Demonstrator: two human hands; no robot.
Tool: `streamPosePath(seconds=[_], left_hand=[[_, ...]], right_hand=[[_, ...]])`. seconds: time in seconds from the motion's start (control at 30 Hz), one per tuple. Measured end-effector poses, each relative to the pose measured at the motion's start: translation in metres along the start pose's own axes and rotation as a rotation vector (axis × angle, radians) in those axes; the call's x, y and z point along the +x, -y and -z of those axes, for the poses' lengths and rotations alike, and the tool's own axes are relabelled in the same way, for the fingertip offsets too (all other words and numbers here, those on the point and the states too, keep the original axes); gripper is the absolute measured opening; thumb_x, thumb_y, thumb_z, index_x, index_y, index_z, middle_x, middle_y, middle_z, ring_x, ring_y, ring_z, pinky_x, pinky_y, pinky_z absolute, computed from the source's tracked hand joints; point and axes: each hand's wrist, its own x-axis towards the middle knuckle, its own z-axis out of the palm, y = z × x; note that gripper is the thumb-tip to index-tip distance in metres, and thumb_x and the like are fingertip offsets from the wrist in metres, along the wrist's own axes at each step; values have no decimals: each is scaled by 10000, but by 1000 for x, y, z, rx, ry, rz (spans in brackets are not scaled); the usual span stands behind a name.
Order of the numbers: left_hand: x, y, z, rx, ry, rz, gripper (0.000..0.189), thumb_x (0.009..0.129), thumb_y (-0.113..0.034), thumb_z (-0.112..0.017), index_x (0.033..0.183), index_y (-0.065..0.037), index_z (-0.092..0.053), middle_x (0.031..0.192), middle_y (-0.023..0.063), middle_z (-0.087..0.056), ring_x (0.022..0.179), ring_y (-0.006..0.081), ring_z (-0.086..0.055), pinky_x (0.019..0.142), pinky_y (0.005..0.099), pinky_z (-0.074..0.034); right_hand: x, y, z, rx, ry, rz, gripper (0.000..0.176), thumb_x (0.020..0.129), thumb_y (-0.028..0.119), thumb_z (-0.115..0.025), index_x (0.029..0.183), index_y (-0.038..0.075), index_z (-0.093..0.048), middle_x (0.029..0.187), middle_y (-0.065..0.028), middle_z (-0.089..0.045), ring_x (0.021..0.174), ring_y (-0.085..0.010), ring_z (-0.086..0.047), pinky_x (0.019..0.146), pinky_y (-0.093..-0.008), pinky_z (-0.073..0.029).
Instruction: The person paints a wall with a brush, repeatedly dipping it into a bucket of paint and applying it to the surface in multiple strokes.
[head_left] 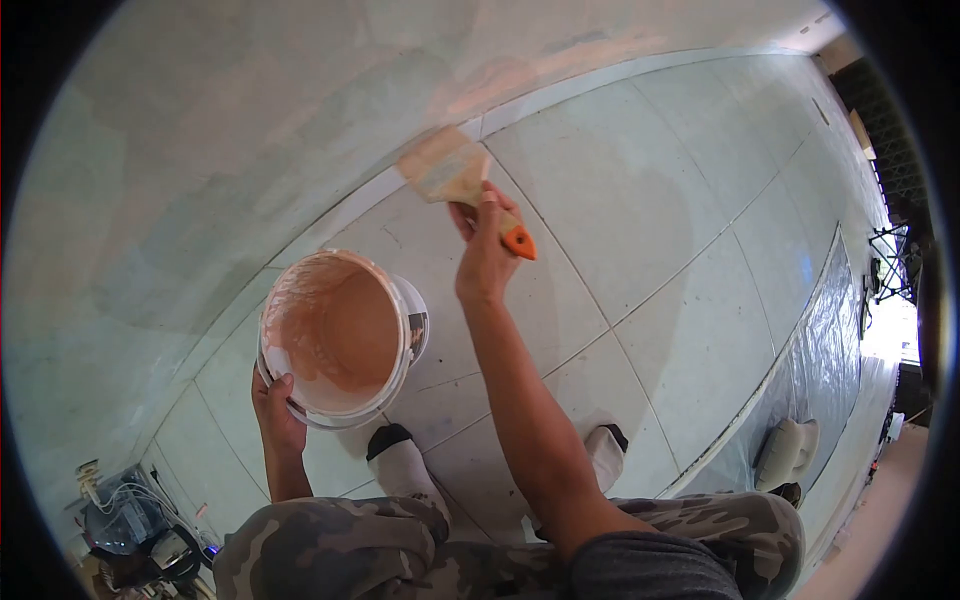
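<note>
My left hand [281, 412] grips the lower left rim of a white bucket [417, 318], which is tilted and shows peach-coloured paint [362, 325] inside. My right hand [487, 235] is closed round the handle of a wide paint brush [447, 170] with an orange handle end. The brush head is slightly blurred and lies in front of the white skirting at the foot of the wall [250, 130]. Damp-looking and peach patches mark the wall. Whether the bristles touch it I cannot tell.
Pale floor tiles [660, 230] spread below and to the right. Plastic sheeting [800, 370] with a grey cushion-like object [787, 455] lies at the right. Cables and a clear container [125, 522] are at the lower left. My socked feet [405, 470] are below the bucket.
</note>
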Motion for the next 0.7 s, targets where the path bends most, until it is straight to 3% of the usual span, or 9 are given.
streamPosePath(seconds=[0.2, 0.33, 0.6, 0.7], left_hand=[[0, 1, 1, -43, -43, 26, 611, 775, -173, -594, 1322, 29, -410, 1237, 131, -538, 1122, 231, -544, 982, 355, -425], [-1, 1, 2, -58, -80, 59, 596, 768, -137, -582, 1315, 29, -415, 1224, 128, -544, 1112, 225, -547, 973, 349, -431], [-4, -3, 8, -10, -38, 18, 551, 760, -120, -584, 1273, 25, -447, 1183, 117, -565, 1074, 209, -570, 945, 335, -451], [-7, -5, 19, -15, -138, 25, 535, 757, -124, -598, 1255, 17, -463, 1170, 116, -574, 1060, 217, -584, 930, 331, -461]], right_hand=[[56, 24, 4, 34, -164, 196, 304, 934, 188, -537, 1158, -12, -491, 1100, -139, -568, 961, -215, -626, 897, -319, -541], [66, 23, -4, 29, -214, 217, 300, 926, 179, -535, 1159, -5, -493, 1091, -133, -577, 961, -221, -627, 898, -318, -538], [-14, -23, -14, 4, 4, 17, 296, 966, 200, -542, 1140, -38, -516, 1071, -133, -562, 958, -203, -612, 886, -338, -548], [-36, -18, -10, -58, 90, -107, 303, 965, 200, -544, 1143, -43, -517, 1080, -144, -562, 948, -206, -619, 869, -336, -559]])
